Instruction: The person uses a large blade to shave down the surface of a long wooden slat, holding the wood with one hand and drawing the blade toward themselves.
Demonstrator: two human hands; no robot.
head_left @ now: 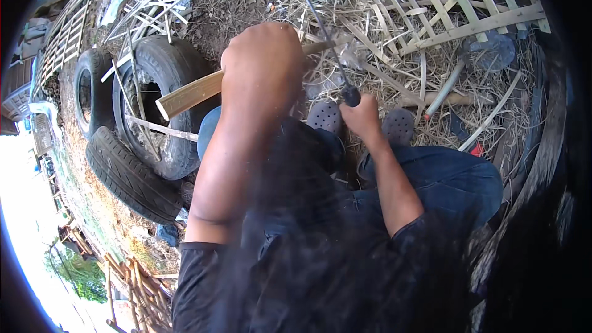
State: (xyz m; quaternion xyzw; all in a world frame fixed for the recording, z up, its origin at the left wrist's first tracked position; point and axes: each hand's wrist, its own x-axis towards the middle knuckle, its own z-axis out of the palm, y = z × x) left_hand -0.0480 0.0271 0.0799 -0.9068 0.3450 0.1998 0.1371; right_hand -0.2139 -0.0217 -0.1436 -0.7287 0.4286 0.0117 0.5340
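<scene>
My left hand [262,49] is closed in a fist around a split length of bamboo [191,94]. One cut end sticks out to the left, and the other end runs out on the right, toward the blade. Lower and to the right, my right hand [365,117] grips the black handle of a long, thin-bladed knife [317,18]. The blade points up and away, crossing the bamboo's right end; whether they touch, I cannot tell. My fingers on the left are mostly hidden behind the back of the hand.
Several old tyres [132,179] stand and lean at the left. Bamboo shavings [364,18] litter the ground ahead, with a woven bamboo lattice [475,24] at the far right. My feet, in grey clogs [325,117], are just below the blade. A bamboo stick [445,89] lies right.
</scene>
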